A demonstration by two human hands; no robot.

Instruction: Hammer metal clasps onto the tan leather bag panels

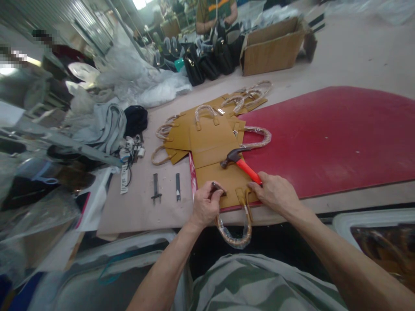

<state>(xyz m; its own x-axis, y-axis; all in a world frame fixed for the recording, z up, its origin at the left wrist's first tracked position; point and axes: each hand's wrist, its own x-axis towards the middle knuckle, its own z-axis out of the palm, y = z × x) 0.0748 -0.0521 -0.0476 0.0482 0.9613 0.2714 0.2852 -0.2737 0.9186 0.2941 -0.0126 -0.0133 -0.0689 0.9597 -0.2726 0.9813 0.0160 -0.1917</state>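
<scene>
Tan panel [224, 179] lay on the red mat [330, 142], the left hand [205, 204] pinching a small dark tool [215, 186], the right hand [275, 190] gripping a hammer [243, 165]. Keeping the tool steady and upright seemed wise.

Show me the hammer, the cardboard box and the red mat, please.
Hammer [245, 167]: head view, on its handle.
Cardboard box [271, 52]: head view, on its front side.
Red mat [337, 129]: head view, on bare surface.

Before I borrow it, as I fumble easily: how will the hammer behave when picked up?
The hammer probably feels front-heavy, its dark head looking like metal. Its straight red grip seems stiff. Laid down, it likely won't roll far: the head juts sideways.
</scene>
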